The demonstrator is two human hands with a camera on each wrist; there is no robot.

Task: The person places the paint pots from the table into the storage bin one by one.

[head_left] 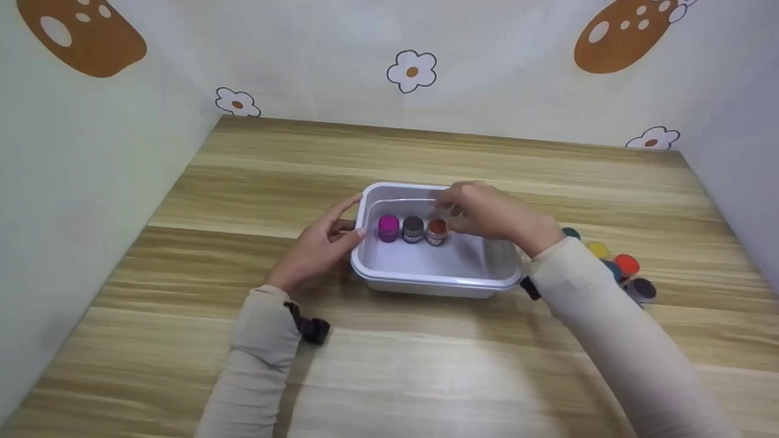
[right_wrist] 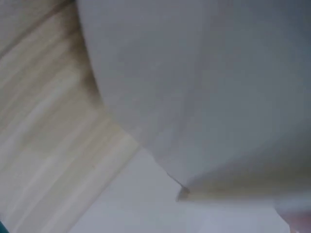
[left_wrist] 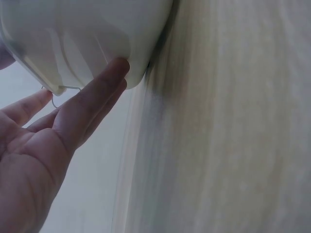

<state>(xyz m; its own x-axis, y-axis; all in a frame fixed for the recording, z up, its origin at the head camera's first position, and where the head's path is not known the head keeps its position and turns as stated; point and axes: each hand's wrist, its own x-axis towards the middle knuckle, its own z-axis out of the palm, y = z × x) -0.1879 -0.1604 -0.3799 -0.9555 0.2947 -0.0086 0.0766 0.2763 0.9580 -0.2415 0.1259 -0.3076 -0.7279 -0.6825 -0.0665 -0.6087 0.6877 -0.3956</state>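
Your left fingers (left_wrist: pixel 97 91) spread against the white plastic tub (head_left: pixel 435 280), and I cannot tell if your right fingers (head_left: pixel 449 196) pinch the small, brown-topped round jar (head_left: pixel 436 230) inside, probably light, stiff, best held by its sides.

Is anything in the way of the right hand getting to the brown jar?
No, nothing visible: the right hand is over the white tub, right beside the brown jar. Whether they touch, I can't tell.
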